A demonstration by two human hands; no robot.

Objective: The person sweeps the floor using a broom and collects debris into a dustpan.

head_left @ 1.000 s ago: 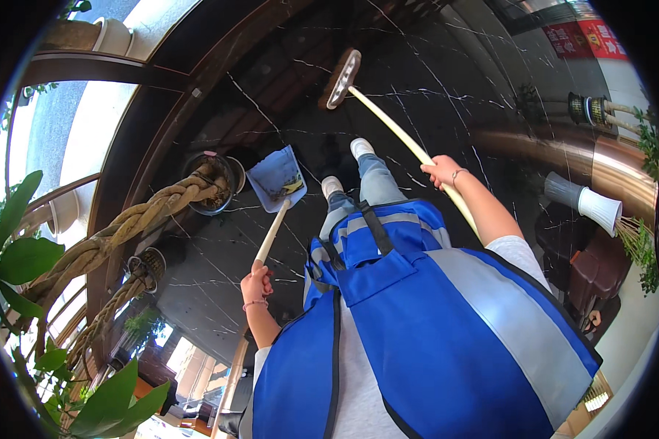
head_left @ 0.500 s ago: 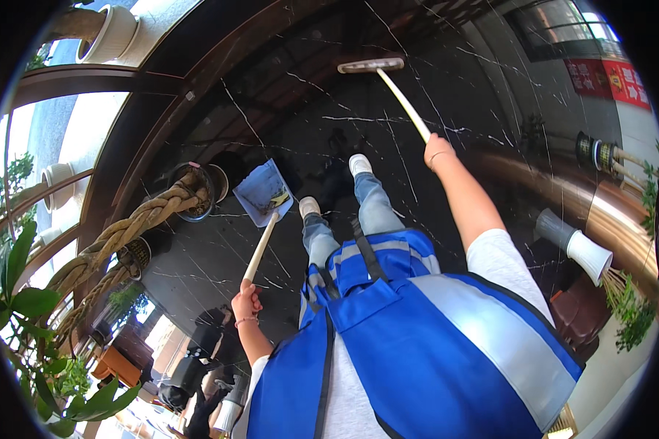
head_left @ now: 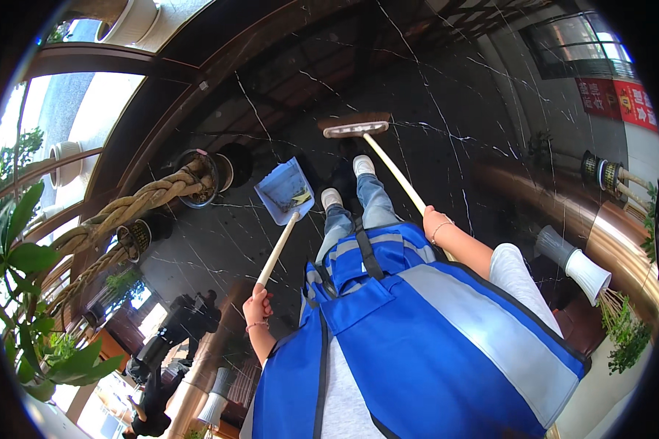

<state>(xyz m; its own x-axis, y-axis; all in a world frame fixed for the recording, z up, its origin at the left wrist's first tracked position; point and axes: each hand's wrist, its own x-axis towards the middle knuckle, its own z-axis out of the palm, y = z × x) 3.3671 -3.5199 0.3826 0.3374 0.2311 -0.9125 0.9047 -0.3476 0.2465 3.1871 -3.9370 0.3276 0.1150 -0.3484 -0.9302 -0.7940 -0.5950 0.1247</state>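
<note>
My left hand is closed around the pale handle of a blue long-handled dustpan. The pan lies on the dark floor left of my feet, and a few yellowish scraps and some fine dirt show inside it. My right hand grips the light wooden stick of a broom, whose end reaches back beside my vest. Its wide brown head with a pale top strip rests on the floor just beyond my shoes, apart from the dustpan.
Potted trees with braided trunks stand at the left along the windows. On the right are a grey-and-white vase with greenery and another plant pot. A person in dark clothes is at the lower left. Glossy black floor has white veins.
The broom head has come nearer to my feet and slightly left, with my right hand drawn back toward my body. The dustpan sits slightly farther right in the picture, still in my left hand.
</note>
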